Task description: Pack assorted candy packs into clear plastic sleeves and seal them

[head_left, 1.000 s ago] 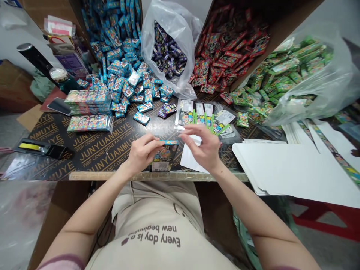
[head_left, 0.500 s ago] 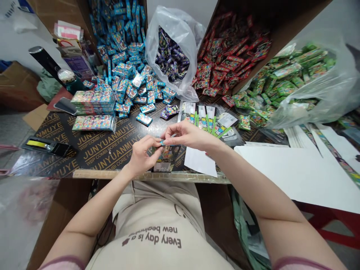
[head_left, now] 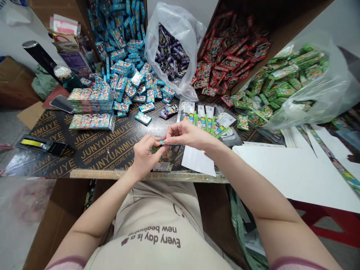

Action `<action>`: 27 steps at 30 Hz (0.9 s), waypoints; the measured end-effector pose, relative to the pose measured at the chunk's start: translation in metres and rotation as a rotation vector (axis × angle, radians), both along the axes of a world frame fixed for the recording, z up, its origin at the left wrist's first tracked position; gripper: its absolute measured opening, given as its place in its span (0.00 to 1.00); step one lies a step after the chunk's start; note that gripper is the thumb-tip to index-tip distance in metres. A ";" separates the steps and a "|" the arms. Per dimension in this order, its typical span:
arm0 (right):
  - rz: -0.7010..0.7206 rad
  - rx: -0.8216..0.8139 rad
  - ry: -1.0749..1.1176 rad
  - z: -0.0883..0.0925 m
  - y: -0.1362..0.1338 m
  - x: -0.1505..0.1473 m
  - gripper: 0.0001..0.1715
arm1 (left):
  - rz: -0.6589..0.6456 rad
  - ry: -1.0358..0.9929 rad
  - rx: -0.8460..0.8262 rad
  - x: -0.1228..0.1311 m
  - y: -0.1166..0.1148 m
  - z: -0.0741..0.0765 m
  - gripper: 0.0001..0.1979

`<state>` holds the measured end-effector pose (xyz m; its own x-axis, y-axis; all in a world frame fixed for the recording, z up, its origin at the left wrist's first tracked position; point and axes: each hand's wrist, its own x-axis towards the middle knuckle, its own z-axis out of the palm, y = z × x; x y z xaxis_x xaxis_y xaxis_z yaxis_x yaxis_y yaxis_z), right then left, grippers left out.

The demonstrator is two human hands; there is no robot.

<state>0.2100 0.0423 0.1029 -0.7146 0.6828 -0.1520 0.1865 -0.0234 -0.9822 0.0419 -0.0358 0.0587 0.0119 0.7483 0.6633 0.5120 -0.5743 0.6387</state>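
Near the table's front edge, my left hand (head_left: pixel 146 152) and my right hand (head_left: pixel 187 134) meet with their fingertips pinched together. Between them they grip the blue upper edge of a dark, colourfully printed packet (head_left: pixel 168 154). Its lower end looks like clear, shiny plastic, and my fingers hide part of its top. Just beyond my hands lie a single blue box (head_left: pixel 143 118) and a few purple boxes (head_left: pixel 168 111). Under my right wrist is a white paper sheet (head_left: pixel 198 161), with green-edged printed sleeves (head_left: pixel 205 118) behind it.
Blue boxes (head_left: pixel 123 71) heap at the back left, near wrapped stacks (head_left: pixel 91 100) and a tape dispenser (head_left: pixel 42 145). Behind stand a bag of purple boxes (head_left: pixel 171 52), red boxes (head_left: pixel 225 56) and a bag of green boxes (head_left: pixel 292 75). White sheets (head_left: pixel 295 172) lie right.
The view has shifted slightly, so things at the left sit a little further left. My hands keep the same pinch on the packet, with only a slight shift of the left fingers.
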 end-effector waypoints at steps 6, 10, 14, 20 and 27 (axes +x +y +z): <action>-0.156 0.033 0.000 -0.014 -0.003 -0.005 0.20 | 0.024 -0.077 -0.102 0.000 0.001 -0.010 0.06; -0.314 0.105 0.060 -0.026 -0.006 -0.002 0.19 | -0.082 -0.355 -0.395 -0.002 -0.001 -0.034 0.20; -0.568 0.352 -0.029 -0.062 -0.003 0.016 0.21 | -0.142 -0.345 -0.519 -0.028 -0.011 -0.042 0.14; -0.403 0.826 -0.581 -0.149 -0.015 0.021 0.29 | 0.268 0.316 0.110 -0.129 0.005 -0.022 0.13; -0.264 1.006 -0.880 -0.184 -0.034 -0.001 0.29 | 0.510 0.719 -0.245 -0.220 0.055 -0.069 0.16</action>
